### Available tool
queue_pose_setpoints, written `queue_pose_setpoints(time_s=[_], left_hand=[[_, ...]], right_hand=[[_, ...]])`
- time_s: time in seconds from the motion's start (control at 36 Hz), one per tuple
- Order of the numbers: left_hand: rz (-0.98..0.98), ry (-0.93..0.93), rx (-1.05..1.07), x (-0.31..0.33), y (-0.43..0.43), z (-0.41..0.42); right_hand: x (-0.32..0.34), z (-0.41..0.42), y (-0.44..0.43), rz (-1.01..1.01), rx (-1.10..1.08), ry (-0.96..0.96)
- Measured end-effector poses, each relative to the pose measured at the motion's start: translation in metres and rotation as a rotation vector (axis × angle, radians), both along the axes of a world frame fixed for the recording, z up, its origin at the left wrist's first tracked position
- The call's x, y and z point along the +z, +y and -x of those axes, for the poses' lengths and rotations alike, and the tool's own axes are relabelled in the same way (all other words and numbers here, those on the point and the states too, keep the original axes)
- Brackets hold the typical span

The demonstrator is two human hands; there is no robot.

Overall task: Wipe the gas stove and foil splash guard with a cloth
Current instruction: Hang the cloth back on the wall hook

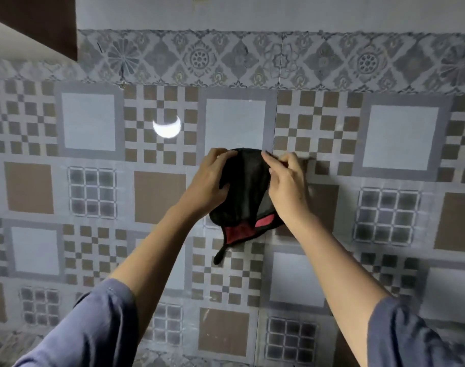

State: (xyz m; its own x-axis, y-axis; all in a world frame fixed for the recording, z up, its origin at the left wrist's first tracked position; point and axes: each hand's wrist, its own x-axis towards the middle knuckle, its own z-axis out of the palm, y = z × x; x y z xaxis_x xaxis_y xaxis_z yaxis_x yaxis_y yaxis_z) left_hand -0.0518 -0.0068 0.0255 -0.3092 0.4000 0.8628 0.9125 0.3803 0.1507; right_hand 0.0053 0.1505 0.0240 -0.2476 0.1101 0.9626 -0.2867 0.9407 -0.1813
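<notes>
Item: cloth [248,186], black with a red patch and a dangling loop at its lower edge, held up in front of the patterned splash guard [93,186]; whether it touches the surface cannot be told. Left hand [212,178]: fingers curled over the cloth's upper left edge, gripping. Right hand [287,181]: fingers pinching its upper right edge. Stove: not in view. Bright reflection [167,127] up and left of the cloth. Risk, judged: bunched folds may smear rather than wipe; the two edge grips could slip and drop it.
</notes>
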Motion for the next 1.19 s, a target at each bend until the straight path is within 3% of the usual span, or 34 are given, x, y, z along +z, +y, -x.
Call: queue_pose_setpoints(time_s=[0.17, 0.61, 1.0, 1.19], left_hand=[[-0.056, 0.026, 0.000, -0.029, -0.006, 0.012], [-0.179, -0.145, -0.076, -0.049, -0.016, 0.002], [0.018, -0.304, 0.061, -0.029, -0.054, -0.044], [-0.072, -0.395, 0.180, -0.039, -0.115, -0.098]], right_hand=[[-0.027, -0.001, 0.001, -0.008, 0.060, 0.062], [-0.032, -0.014, 0.002, 0.085, 0.054, -0.130], [-0.010, -0.070, -0.042, 0.105, -0.012, -0.471], [-0.018, -0.107, -0.097, 0.048, 0.131, -0.476]])
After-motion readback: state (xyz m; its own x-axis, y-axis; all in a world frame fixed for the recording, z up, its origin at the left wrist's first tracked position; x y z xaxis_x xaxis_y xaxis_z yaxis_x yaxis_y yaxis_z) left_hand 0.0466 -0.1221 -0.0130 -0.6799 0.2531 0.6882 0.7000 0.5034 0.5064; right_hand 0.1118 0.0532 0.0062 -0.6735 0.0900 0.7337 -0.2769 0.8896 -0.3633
